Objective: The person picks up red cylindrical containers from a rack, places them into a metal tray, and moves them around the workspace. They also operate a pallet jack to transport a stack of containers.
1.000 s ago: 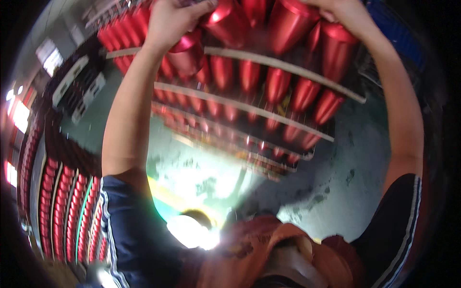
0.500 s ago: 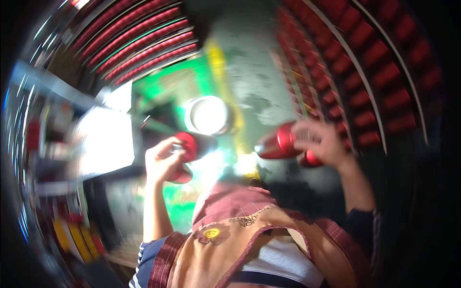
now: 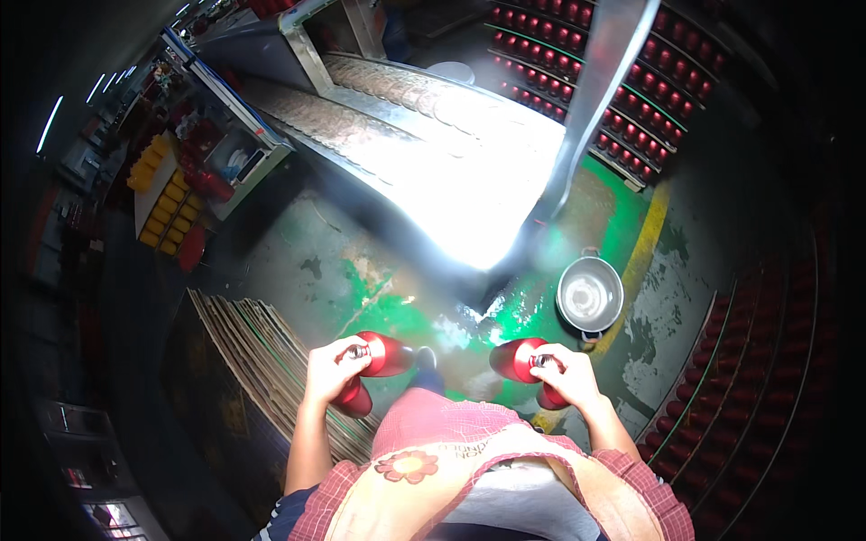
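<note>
Two shiny red metal bottles hang from my left hand, one red bottle pointing inward and a second bottle lower beside it. Its fingers are closed around their narrow top ends. My right hand is likewise closed on two red bottles: the nearer-to-centre bottle tilts inward, while the other bottle is partly hidden under the fingers. Both hands are held apart in front of my apron, above the floor.
Ahead stands a conveyor with a glaring bright end. A metal pot sits on the green floor to the right. Racks of red bottles stand far right, with another rack nearer. Stacked boards lie at left, yellow items beyond.
My view has turned left, so the conveyor is now ahead and the pot has shifted right. Both hands have come lower in view, still gripping the red bottles.
</note>
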### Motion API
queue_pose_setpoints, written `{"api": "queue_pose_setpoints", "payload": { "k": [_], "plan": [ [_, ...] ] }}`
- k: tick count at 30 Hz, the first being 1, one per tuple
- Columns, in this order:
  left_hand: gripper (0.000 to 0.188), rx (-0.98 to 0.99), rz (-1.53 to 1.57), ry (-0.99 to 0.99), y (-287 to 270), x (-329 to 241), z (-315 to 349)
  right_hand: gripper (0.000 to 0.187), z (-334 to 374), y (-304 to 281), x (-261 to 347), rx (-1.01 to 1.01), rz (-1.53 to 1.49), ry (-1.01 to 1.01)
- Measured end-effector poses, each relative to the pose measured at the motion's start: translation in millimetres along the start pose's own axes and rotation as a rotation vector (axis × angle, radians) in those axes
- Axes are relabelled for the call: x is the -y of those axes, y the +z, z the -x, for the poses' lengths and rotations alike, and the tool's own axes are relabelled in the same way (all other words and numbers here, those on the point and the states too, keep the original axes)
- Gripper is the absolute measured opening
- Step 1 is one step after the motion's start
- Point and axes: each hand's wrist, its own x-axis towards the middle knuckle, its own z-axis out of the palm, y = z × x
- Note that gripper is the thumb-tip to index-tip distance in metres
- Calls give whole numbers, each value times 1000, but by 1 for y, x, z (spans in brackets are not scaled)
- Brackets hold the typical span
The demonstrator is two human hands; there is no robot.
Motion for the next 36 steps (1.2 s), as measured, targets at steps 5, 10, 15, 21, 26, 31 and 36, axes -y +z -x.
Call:
{"api": "queue_pose_setpoints", "payload": {
  "k": [5, 10, 15, 21, 26, 31, 36],
  "plan": [
    [29, -51, -132, 196, -83, -26, -124, 32, -137, 45, 85, -107, -115, -59],
    [29, -2, 207, 330, -116, -90, -266, 34, -266, 38, 149, -223, -168, -222],
    [26, 18, 123, 496, -115, -182, -386, 31, -398, 30, 193, -246, -51, -294],
    [22, 126, 11, 510, -82, -236, -523, 28, -509, 24, 195, -249, -132, -288],
    [20, 305, -131, 520, -38, -228, -628, 31, -581, 30, 177, -213, 49, -107],
    [21, 500, -258, 400, -4, -235, -688, 38, -630, 17, 166, -119, 89, 108],
    [35, 657, -117, 469, -10, -239, -711, 42, -626, -7, 155, -238, 6, -52]
  ]
}}
